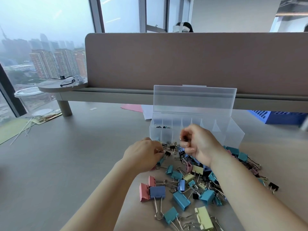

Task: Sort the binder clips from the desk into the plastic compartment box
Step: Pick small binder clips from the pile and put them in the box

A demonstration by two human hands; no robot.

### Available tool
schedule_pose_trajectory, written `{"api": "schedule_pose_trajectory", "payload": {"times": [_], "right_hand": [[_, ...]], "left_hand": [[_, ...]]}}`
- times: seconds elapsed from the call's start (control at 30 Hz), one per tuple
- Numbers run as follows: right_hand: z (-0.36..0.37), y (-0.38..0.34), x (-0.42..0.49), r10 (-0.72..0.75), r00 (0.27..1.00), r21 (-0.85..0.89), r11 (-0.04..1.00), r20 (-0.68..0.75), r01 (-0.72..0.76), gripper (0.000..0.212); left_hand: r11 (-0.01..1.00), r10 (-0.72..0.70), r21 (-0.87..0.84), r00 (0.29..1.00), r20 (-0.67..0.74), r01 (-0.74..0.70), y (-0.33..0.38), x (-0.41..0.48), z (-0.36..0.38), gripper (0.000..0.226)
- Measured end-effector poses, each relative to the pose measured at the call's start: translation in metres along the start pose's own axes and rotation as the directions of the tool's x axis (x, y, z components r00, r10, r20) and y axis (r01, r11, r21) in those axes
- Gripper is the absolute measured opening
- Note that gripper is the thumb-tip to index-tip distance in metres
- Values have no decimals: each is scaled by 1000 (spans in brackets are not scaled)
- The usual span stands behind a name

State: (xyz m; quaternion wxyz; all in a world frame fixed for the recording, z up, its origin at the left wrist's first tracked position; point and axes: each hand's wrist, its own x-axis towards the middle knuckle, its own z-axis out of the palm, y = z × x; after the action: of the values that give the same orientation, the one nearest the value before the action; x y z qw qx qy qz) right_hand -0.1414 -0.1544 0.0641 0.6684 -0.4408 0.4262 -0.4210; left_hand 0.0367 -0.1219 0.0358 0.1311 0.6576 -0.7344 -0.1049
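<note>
left hand (143, 154) is digging into the clips (181, 185) heaped on the desk (66, 164), fingertips pinching the wire handle of a black clip (167, 153). right hand (196, 144) is hovering curled into a loose fist just in front of the box (233, 135), can't tell if it's holding anything. box is sitting open right behind the heap, with tiny clips (158, 126) lying in its far-left compartments.

Soft hazy daylight from windows (46, 39) at left; faint shadows; wide-angle edge bending; slightly soft focus
</note>
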Motion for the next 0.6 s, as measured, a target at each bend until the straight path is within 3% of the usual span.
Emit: {"api": "schedule_pose_trajectory", "payload": {"times": [0.03, 0.07, 0.1, 0.17, 0.2, 0.27, 0.37, 0.5, 0.6], "right_hand": [[-1, -2, 1, -1, 1000, 10, 1000, 6, 1, 24], [-1, -2, 0, -27, 1000, -115, 993, -2, 27, 25], [-1, -1, 0, -88, 996, -348, 934, -12, 79, 24], [2, 5, -2, -260, 965, -751, 629, 39, 200, 16], [3, 10, 0, -322, 942, -826, 504, 94, 254, 10], [5, 17, 1, -371, 911, -883, 345, 183, 318, 3], [6, 22, 3, -324, 900, -934, 110, 291, 341, 19], [7, 25, 3, -230, 925, -948, 32, 302, 318, 27], [8, 21, -1, -292, 925, -966, 13, 244, 259, 22]], "left_hand": [[1000, -7, -5, 1000, -13, 7, 1, 0, 1, 27], [1000, -17, -9, 999, -27, 17, 2, 0, 3, 27], [1000, -27, -11, 999, -41, 27, 3, 1, 4, 27], [999, -36, -5, 997, -68, 36, 4, 2, 6, 24], [999, -38, -4, 997, -74, 38, 5, 2, 6, 23], [999, -43, -25, 997, -61, 42, 6, 2, 5, 22], [998, -45, -51, 998, -45, 42, 6, 2, 4, 18], [995, -61, -81, 995, -77, 55, 4, 3, 4, 11], [993, -94, -83, 990, -109, 85, 1, 4, 4, 5]]}}
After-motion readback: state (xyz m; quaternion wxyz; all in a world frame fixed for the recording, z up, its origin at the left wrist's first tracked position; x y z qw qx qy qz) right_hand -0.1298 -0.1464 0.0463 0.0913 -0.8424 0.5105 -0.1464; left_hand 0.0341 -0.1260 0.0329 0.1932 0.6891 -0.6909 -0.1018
